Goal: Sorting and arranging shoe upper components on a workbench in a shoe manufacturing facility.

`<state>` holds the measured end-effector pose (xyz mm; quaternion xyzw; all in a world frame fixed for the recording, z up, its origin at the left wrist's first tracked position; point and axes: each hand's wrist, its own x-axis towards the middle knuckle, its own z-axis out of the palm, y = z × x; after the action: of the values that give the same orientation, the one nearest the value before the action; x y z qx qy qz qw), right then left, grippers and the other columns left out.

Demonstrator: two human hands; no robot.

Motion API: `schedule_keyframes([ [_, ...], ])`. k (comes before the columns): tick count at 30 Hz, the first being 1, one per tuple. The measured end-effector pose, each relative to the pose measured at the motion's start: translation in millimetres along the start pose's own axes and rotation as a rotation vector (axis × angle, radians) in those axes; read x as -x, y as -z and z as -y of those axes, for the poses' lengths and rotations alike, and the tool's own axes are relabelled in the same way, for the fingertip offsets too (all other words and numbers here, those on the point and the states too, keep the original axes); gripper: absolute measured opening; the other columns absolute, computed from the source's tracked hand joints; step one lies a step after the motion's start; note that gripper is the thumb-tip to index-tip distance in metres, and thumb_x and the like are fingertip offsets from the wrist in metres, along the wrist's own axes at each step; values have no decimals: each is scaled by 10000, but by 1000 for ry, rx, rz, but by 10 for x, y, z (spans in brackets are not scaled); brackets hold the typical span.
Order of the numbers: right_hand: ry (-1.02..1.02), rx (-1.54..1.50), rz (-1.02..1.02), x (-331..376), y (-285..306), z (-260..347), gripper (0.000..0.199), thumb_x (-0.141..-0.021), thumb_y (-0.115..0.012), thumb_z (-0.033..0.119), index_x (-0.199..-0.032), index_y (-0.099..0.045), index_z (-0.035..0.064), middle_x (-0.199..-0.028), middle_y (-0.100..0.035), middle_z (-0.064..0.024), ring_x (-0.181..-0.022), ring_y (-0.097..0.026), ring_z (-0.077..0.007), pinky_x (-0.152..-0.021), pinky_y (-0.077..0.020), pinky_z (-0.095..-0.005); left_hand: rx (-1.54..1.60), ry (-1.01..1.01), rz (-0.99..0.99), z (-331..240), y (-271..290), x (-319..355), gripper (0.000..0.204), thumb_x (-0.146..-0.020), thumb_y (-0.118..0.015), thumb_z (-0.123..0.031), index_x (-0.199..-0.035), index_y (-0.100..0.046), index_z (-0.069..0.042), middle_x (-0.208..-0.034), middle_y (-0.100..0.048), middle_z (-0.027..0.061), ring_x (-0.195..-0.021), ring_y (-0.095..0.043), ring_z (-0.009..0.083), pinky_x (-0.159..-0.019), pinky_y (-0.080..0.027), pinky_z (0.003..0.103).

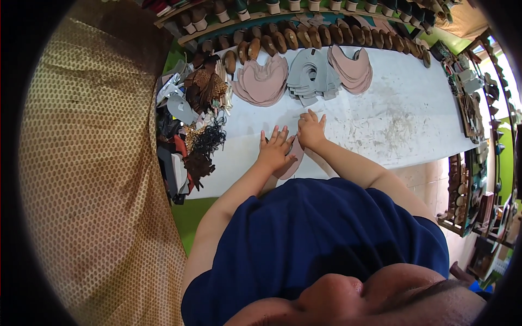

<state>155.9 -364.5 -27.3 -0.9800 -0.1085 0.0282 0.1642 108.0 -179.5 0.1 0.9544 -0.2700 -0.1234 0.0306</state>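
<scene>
On the white tabletop, close to my body, lies a curved pink cut piece (291,167) of leather-like sheet, partly covered by my hands and shirt. My left hand (276,150) rests over its left side, palm down with fingers spread. Just to the right, my right hand (311,131) presses down near the piece's upper end, fingers apart and slightly bent. What lies under its fingertips is hidden. A small dark shape shows between the hands; I cannot make it out. Beyond them are pink cut pieces (262,81), grey cut pieces (304,76) and another pink stack (352,73).
Brown shoe forms (314,37) line the table's far edge, below a shelf of shoes (293,5). Scraps and dark cords (206,138) heap at the left end, beside a patterned curtain (98,163). Racks (462,190) stand at the right. The white table (402,108) has grey smudges.
</scene>
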Motion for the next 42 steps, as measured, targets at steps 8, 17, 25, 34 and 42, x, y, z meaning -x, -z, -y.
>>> schedule_keyframes([
  [8, -90, -322, 121, -31, -88, -426, 312, -877, -632, 227, -1161, -661, 99, -1460, -489, -40, -1447, -320, -285, -1088, -132, -783, 61, 56, -12, 253, -80, 332, 823, -893, -549, -581, -1569, -274, -202, -1666, -137, 92, -1533, -105, 339, -1166, -42, 664],
  [17, 458, 133, 180, 596, 159, -231, 701, -960, -499, 492, -1545, -336, 143, -1610, -315, -5, -1533, -144, -235, -1144, -4, -719, 56, 272, -91, 781, -414, 1270, 841, -900, -558, -512, -1568, -250, -104, -1652, -138, 171, -1515, -145, 392, -1171, -87, 645],
  [25, 462, 172, 311, 629, 201, -47, 740, -966, -436, 563, -1557, -309, 138, -1622, -292, -7, -1537, -121, -234, -1134, 42, -725, 84, 323, -96, 749, -391, 1360, 811, -901, -550, -515, -1555, -285, -114, -1648, -163, 168, -1505, -176, 394, -1177, -110, 622],
  [34, 487, 194, 308, 790, 101, 193, 784, -945, -437, 608, -1559, -309, 137, -1626, -285, -17, -1538, -124, -242, -1130, 36, -730, 166, 325, -132, 786, -376, 1367, 806, -907, -561, -494, -1560, -278, -116, -1645, -185, 158, -1510, -183, 368, -1192, -101, 588],
  [42, 544, 249, 327, 794, 87, 398, 814, -936, -444, 632, -1564, -296, 136, -1628, -282, -15, -1532, -149, -275, -1118, 35, -736, 228, 319, -139, 821, -386, 1377, 794, -922, -543, -503, -1562, -278, -113, -1646, -198, 136, -1518, -175, 339, -1200, -74, 574],
])
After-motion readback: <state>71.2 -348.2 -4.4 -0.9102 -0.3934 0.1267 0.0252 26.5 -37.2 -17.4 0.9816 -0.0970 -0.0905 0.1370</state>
